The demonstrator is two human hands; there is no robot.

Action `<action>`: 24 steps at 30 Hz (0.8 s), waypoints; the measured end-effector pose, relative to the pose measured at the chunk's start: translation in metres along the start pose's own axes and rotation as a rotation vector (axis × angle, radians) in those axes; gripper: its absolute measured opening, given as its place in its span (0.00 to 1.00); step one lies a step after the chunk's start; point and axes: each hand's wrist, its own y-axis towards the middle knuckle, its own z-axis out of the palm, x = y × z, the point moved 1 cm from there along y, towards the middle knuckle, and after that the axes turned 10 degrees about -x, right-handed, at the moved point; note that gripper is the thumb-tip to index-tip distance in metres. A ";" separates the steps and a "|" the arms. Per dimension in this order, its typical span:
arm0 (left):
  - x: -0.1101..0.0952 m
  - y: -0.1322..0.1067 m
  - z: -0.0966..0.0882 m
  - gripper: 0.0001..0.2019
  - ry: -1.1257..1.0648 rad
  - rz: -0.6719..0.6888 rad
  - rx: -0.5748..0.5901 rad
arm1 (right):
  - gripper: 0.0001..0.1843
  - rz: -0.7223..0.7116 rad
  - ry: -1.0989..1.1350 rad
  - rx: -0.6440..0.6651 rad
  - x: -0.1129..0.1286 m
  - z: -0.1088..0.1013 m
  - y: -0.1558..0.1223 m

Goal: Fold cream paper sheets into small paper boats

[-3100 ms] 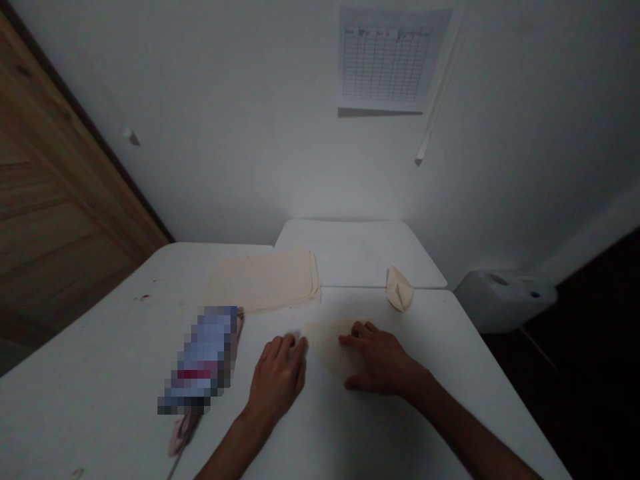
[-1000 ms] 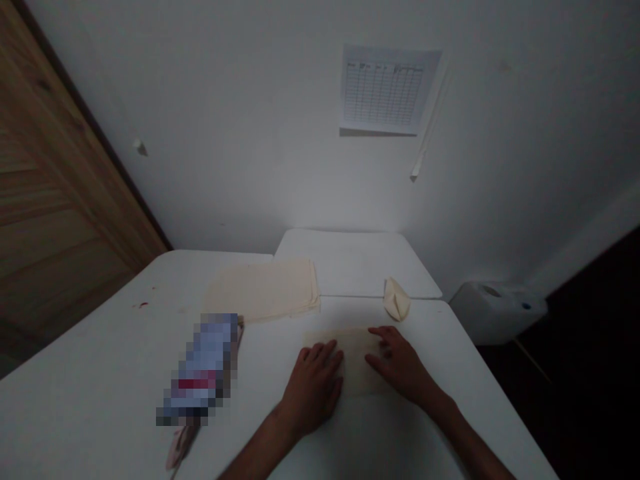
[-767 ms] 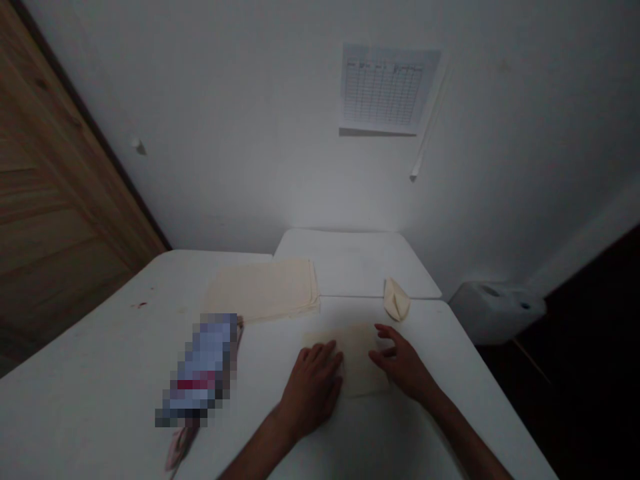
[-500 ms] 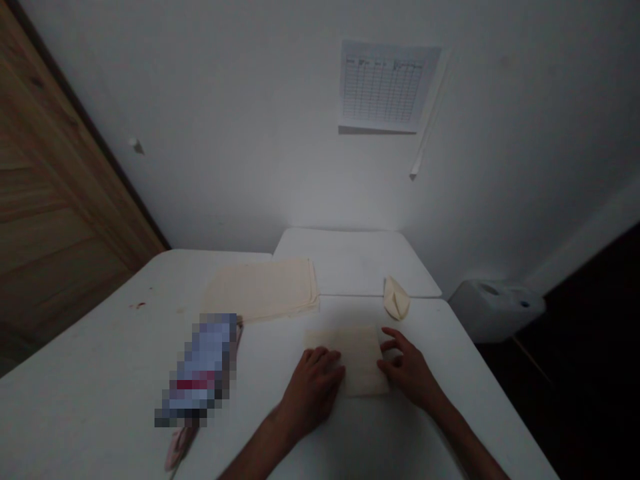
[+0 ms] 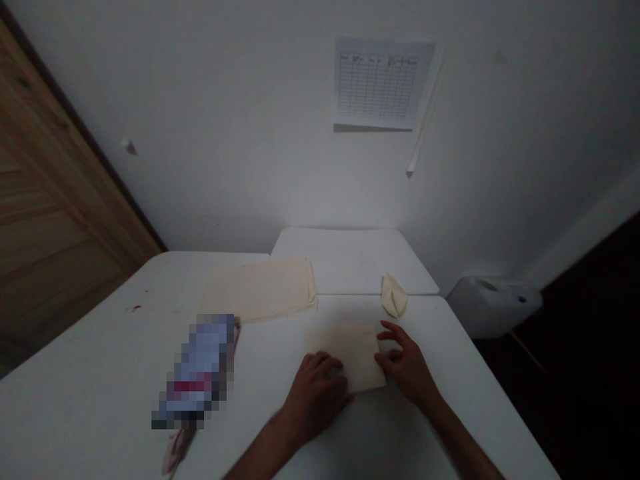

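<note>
A thin cream sheet point(image 5: 357, 353), roughly square, lies on the white table in front of me. My left hand point(image 5: 320, 390) is over its near left part, fingers curled and closed on the sheet, hiding that corner. At its right edge is my right hand point(image 5: 403, 363), open, with the thumb touching the edge and the fingers apart. Just beyond the right hand sits a small folded cream piece point(image 5: 394, 297) with a pointed top and a crease. I cannot tell whether the cream material is cloth or something else.
To the left lies a stack of larger cream sheets point(image 5: 260, 290). Nearer is a pixelated blue item point(image 5: 197, 370) with a pink end point(image 5: 177, 450). A printed chart point(image 5: 383, 83) hangs on the wall. A white box point(image 5: 493, 307) stands beyond the table's right edge.
My left hand has shifted slightly right and nearer, covering the sheet's near left corner. The sheet's near edge now slants up to the right. My right hand has barely moved.
</note>
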 end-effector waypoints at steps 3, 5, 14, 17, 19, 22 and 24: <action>0.001 -0.004 0.005 0.03 0.019 0.024 -0.037 | 0.26 -0.085 -0.035 0.014 0.005 -0.004 -0.003; 0.001 -0.005 0.007 0.05 0.027 0.030 -0.059 | 0.18 -0.207 -0.114 0.053 0.010 -0.009 -0.006; 0.001 -0.007 0.007 0.04 -0.003 0.022 -0.045 | 0.12 -0.554 -0.398 0.372 0.018 -0.027 -0.019; 0.000 -0.008 0.005 0.04 -0.010 0.025 -0.043 | 0.12 -0.574 -0.462 0.409 0.017 -0.027 -0.017; 0.000 -0.008 0.003 0.04 -0.012 0.022 -0.033 | 0.13 -0.583 -0.486 0.420 0.018 -0.027 -0.016; 0.001 -0.007 0.001 0.06 -0.019 0.001 0.007 | 0.13 -0.597 -0.495 0.435 0.023 -0.025 -0.016; 0.003 -0.007 -0.001 0.07 -0.023 -0.011 0.022 | 0.13 -0.605 -0.504 0.455 0.028 -0.023 -0.016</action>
